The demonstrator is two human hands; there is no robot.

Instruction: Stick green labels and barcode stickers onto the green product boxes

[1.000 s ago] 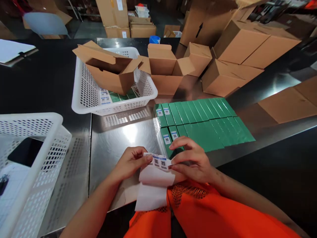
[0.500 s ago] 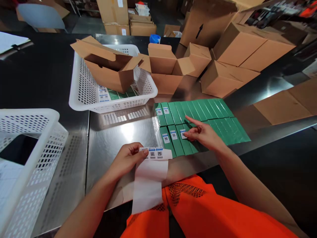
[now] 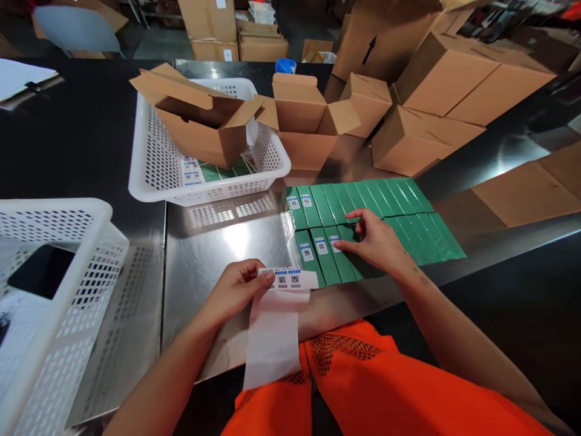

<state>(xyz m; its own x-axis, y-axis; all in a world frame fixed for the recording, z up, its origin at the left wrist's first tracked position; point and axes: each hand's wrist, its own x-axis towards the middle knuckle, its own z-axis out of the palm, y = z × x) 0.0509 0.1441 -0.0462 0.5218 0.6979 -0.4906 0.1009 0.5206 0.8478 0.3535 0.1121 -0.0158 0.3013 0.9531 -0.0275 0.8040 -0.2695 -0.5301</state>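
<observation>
Left hand (image 3: 242,286) pinches a label strip (image 3: 288,280); the right hand (image 3: 379,242), fingers parted, grasps nothing, thumb touching one of five labels (image 3: 321,245) on two rows of green boxes (image 3: 363,197): three front, two back. Two white baskets (image 3: 272,158) and two open cartons (image 3: 306,152) stand around. QR codes show; print is too small.

The metal table (image 3: 195,257) bears green boxes (image 3: 363,203), white baskets (image 3: 218,192), cartons (image 3: 306,151)
</observation>
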